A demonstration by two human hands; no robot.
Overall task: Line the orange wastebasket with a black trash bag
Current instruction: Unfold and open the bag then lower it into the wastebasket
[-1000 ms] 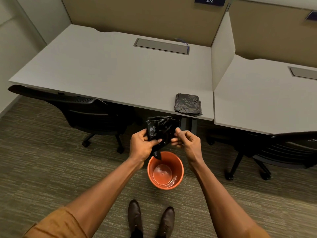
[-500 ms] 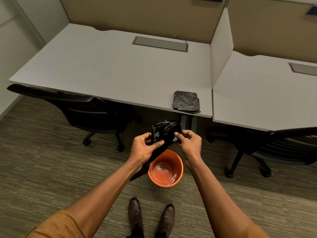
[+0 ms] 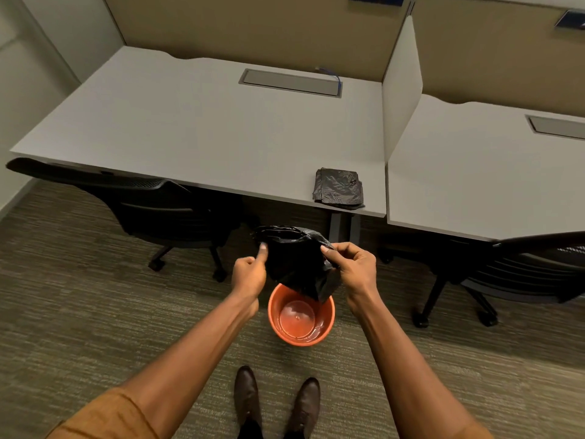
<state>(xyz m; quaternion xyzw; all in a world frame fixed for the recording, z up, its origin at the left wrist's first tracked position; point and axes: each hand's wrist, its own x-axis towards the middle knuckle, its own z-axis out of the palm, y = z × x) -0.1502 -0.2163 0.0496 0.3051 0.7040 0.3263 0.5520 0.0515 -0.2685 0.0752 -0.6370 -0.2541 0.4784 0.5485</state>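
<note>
Two grey desks [image 3: 196,144] split by a white divider [image 3: 400,90], black office chairs [image 3: 152,204] tucked beneath, striped carpet [image 3: 63,312], brown shoes [image 3: 275,403] below.

Head-worn view, forward and downward

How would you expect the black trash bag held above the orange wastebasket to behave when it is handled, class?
The black trash bag is probably floppy: it sags and crumples between the left hand and right hand. It seems light, since fingertip pinches hold it. Its glossy film may be slippery, so it could slide into the orange wastebasket.
</note>
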